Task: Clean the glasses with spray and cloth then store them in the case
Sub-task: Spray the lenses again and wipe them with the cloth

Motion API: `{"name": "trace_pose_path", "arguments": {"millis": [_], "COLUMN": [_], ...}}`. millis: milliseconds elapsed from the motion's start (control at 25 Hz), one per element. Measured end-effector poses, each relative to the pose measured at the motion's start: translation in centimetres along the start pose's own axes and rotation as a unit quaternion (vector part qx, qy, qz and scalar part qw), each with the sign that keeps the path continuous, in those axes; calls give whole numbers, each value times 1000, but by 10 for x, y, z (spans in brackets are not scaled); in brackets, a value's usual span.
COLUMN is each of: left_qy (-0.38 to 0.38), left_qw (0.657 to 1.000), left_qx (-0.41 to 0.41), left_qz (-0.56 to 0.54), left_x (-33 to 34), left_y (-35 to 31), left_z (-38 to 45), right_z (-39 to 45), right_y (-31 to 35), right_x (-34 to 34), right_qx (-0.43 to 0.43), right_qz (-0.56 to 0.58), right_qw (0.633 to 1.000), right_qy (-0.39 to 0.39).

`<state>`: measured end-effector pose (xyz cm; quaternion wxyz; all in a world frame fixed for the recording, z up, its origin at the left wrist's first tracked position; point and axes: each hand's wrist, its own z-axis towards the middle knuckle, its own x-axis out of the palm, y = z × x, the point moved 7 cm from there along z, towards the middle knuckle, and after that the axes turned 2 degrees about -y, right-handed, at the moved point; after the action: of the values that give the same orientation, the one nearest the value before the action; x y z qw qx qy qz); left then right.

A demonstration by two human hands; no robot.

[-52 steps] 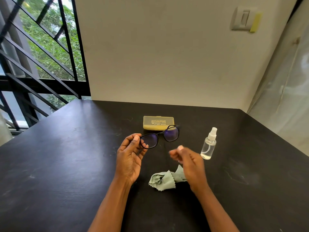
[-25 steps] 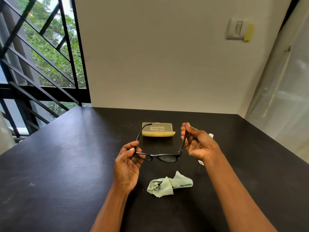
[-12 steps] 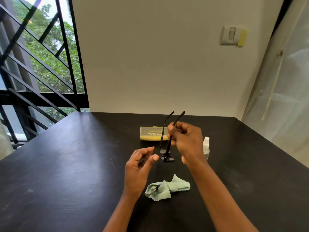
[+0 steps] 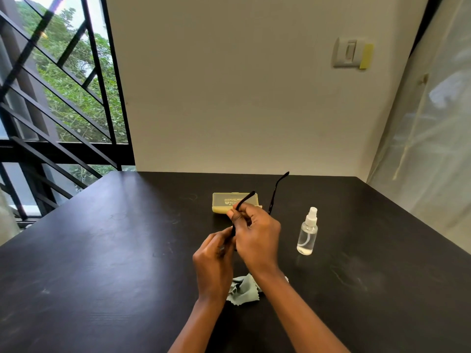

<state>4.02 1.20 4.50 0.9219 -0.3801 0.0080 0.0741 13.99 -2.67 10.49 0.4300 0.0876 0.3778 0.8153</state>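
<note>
The black-framed glasses (image 4: 276, 191) are held up above the table with both temple arms pointing away from me. My right hand (image 4: 256, 234) pinches the left temple arm, and the lenses are hidden behind it. My left hand (image 4: 214, 261) is curled at the front of the frame; its exact hold is hidden. A closed yellow case (image 4: 224, 201) lies on the table behind my hands. The clear spray bottle (image 4: 307, 231) with a white nozzle stands upright to the right. A crumpled grey-green cloth (image 4: 244, 289) lies under my right forearm.
The black table (image 4: 102, 250) reaches to a white wall at the back. A window with black bars is at the left, and a translucent curtain hangs at the right. A light switch is on the wall.
My left hand has come back to the front of the frame after letting go. My right hand has kept its hold on the glasses and lowered them, and the temple arms have spread apart.
</note>
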Motion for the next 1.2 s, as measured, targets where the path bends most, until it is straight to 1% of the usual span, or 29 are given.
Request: {"name": "trace_pose_path", "arguments": {"millis": [160, 240, 280, 320, 400, 440, 480, 560, 600, 640, 760, 880, 1000, 1200], "left_qy": [-19, -32, -40, -48, -58, -60, -59, -52, -50, -50, -57, -67, -92, -108], "left_qw": [1000, 999, 999, 998, 997, 997, 997, 998, 998, 998, 997, 995, 990, 975], "left_qx": [-2, -10, -15, -22, -38, -43, -44, -43, -42, -41, -52, -69, -104, -167], "left_qz": [9, 26, 28, 26, 14, 10, 9, 9, 9, 10, 9, -1, -39, -103], "left_x": [-6, -8, -9, -10, -10, -9, -8, -6, -6, -5, -4, -2, 2, 6], "left_y": [11, 19, 22, 25, 32, 35, 37, 41, 42, 44, 47, 48, 54, 75], "left_z": [8, 14, 17, 19, 20, 20, 19, 19, 19, 20, 23, 26, 30, 26], "right_z": [-3, -3, -1, 2, 7, 10, 11, 10, 9, 8, 7, 5, 1, -13], "right_y": [0, -7, -15, -25, -53, -69, -86, -118, -130, -138, -142, -135, -117, -87], "right_x": [7, -2, -13, -26, -57, -69, -78, -82, -80, -77, -70, -66, -54, -16], "right_qx": [-17, -20, -17, -13, 9, 41, 88, 181, 206, 214, 174, 118, 66, 34], "right_qz": [-2, -2, -10, -29, -100, -142, -178, -220, -224, -217, -170, -159, -119, -50], "right_qw": [999, 999, 1000, 998, 983, 972, 961, 946, 944, 947, 968, 978, 990, 997], "right_qy": [45, 32, 2, -46, -151, -183, -191, -157, -129, -104, -64, -60, -43, 50]}}
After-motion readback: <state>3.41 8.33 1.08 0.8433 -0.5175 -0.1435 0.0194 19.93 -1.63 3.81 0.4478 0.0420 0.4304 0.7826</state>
